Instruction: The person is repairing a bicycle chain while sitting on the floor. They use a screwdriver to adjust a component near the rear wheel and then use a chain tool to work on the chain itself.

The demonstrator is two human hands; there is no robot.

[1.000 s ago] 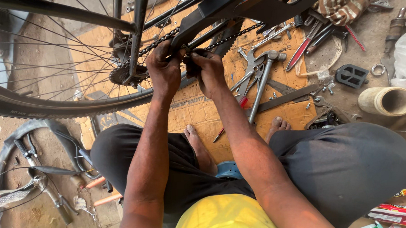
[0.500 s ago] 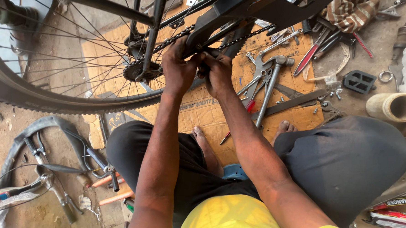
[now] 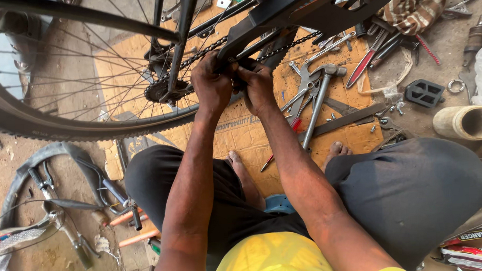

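A bicycle stands in front of me, its rear wheel (image 3: 45, 125) at the left with spokes and a small sprocket (image 3: 166, 90). The chain (image 3: 291, 44) runs right under a black chain guard (image 3: 322, 10). My left hand (image 3: 213, 85) and my right hand (image 3: 259, 86) are close together, both pinching the chain just below the frame stay. The fingertips are hidden behind the chain and the frame. I sit cross-legged, with bare feet below the hands.
A cardboard sheet (image 3: 252, 135) on the ground carries a hammer (image 3: 319, 97), pliers, a red-handled screwdriver and flat bars. A black pedal (image 3: 424, 93), a cream tape roll (image 3: 465, 123) and a striped cloth (image 3: 417, 3) lie at the right. Handlebar parts (image 3: 55, 214) lie at lower left.
The view has shifted, so the wheel and hands sit a little more to the right and lower in the picture. Both hands have stayed on the chain.
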